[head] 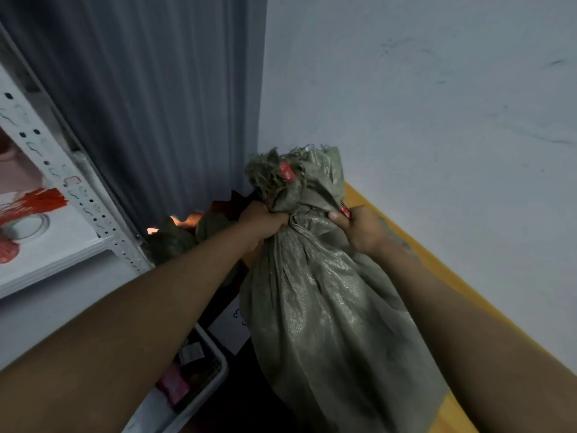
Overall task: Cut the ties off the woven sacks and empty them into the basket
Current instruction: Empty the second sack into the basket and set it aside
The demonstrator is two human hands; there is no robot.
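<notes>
Sack: grey-green woven sack (324,307), full, upright between both arms, beside the wall (437,104).
Neck: gathered and bunched, frayed top above, red tag (288,171) on it.
Left hand: left hand (263,223) fisted round the neck.
Right hand: right hand (359,226) grips the neck's other side, pinching a small red-handled tool (345,209).
Basket: white basket (199,379) at lower left, holding small items.
Shelving: perforated white rack (62,170), far left.

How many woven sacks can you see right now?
3. One sack is gripped at its neck by the left hand and right hand. Two more sacks lie behind the left forearm, by the curtain. Others may be hidden.
</notes>
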